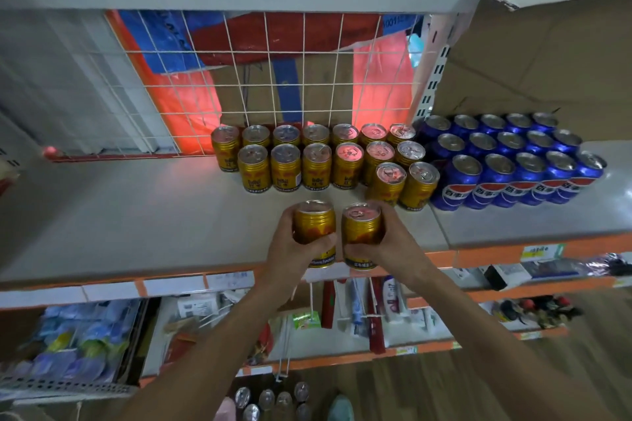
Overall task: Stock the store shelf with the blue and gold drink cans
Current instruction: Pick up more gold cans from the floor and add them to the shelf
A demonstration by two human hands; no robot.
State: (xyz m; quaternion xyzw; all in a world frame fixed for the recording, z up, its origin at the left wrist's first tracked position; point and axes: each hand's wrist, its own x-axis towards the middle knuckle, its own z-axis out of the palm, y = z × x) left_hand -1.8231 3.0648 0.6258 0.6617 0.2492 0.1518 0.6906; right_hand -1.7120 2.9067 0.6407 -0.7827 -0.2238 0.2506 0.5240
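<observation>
Head: left hand (290,251), right hand (391,243) grip gold cans (313,219)

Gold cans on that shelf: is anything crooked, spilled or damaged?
No. The gold cans stand upright; the front row has just two. The box above the blue cans has a torn flap.

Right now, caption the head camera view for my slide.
Left hand and right hand each hold a gold can at the shelf edge, near gold rows and blue cans.
</observation>
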